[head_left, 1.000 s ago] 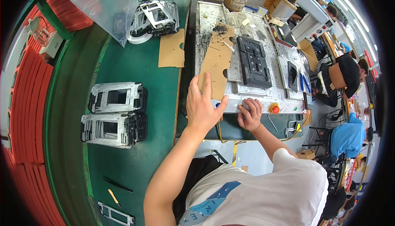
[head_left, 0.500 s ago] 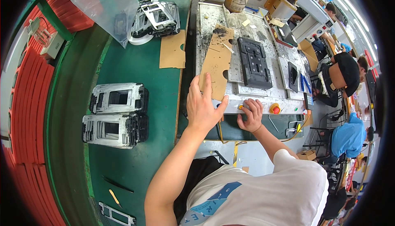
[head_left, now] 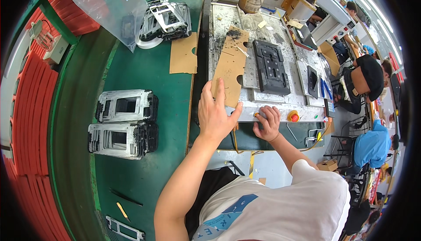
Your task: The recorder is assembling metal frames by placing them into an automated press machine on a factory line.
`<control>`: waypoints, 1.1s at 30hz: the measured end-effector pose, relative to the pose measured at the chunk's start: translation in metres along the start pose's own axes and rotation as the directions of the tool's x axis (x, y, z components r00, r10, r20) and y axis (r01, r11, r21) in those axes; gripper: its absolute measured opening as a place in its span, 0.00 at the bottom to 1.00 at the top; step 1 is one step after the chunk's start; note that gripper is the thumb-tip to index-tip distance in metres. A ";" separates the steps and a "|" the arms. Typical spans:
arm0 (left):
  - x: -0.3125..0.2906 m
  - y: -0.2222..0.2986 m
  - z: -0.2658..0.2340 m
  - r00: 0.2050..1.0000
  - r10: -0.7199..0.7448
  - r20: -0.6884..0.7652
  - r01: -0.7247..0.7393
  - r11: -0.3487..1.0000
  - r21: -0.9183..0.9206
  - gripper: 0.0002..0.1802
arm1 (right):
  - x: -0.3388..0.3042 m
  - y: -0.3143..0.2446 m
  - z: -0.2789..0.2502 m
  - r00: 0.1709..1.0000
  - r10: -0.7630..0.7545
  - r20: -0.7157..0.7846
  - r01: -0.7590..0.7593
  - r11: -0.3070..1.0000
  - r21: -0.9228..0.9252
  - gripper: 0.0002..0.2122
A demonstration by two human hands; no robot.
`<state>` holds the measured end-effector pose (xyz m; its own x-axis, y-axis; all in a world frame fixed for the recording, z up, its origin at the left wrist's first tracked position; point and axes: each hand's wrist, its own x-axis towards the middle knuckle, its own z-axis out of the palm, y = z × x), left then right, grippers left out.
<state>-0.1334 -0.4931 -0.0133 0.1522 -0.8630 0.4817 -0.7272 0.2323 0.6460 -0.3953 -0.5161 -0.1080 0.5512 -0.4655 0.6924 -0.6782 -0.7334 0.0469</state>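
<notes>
My left hand [head_left: 215, 114] lies with fingers spread at the front left corner of the machine bed, over the near end of a soiled cardboard strip [head_left: 229, 67]. It grips nothing. On the front panel [head_left: 283, 114] rests my right hand [head_left: 268, 124], its fingers slightly bent and apart. One digit touches or nearly touches a small yellow button [head_left: 256, 114]. Beyond that hand, a black rectangular fixture [head_left: 271, 67] sits on a metal plate on the bed. To the right on the panel is a red emergency-stop knob [head_left: 294, 116] with a yellow collar.
Stacks of metal frames [head_left: 125, 105] stand on the green table at left, with a loose pile [head_left: 169, 17] behind. Tweezers [head_left: 126, 196] and a yellow-handled tool [head_left: 123, 210] lie nearer. Blue-handled pliers [head_left: 325, 89] and hex keys [head_left: 313, 136] are at right. Co-workers sit beyond.
</notes>
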 end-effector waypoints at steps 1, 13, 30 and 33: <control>0.000 0.000 0.000 1.000 0.001 -0.002 -0.001 1.000 0.000 0.44 | -0.001 0.000 0.000 1.000 0.000 0.000 0.000 1.000 0.000 0.18; 0.001 0.001 -0.002 1.000 0.003 -0.017 -0.003 0.999 -0.041 0.45 | -0.002 0.000 0.002 1.000 0.016 -0.002 -0.016 1.000 0.010 0.19; 0.005 0.000 -0.005 0.976 0.028 -0.215 -0.064 0.985 -0.161 0.46 | -0.001 -0.001 0.003 1.000 0.021 -0.013 -0.021 1.000 -0.002 0.19; 0.006 -0.001 -0.005 0.974 0.035 -0.222 -0.072 0.985 -0.159 0.47 | 0.000 -0.001 0.004 1.000 0.020 -0.019 -0.020 1.000 0.003 0.19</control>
<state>-0.1286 -0.4960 -0.0078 0.2710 -0.7332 0.6237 -0.6206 0.3623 0.6955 -0.3927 -0.5168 -0.1111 0.5285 -0.4703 0.7068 -0.6876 -0.7254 0.0315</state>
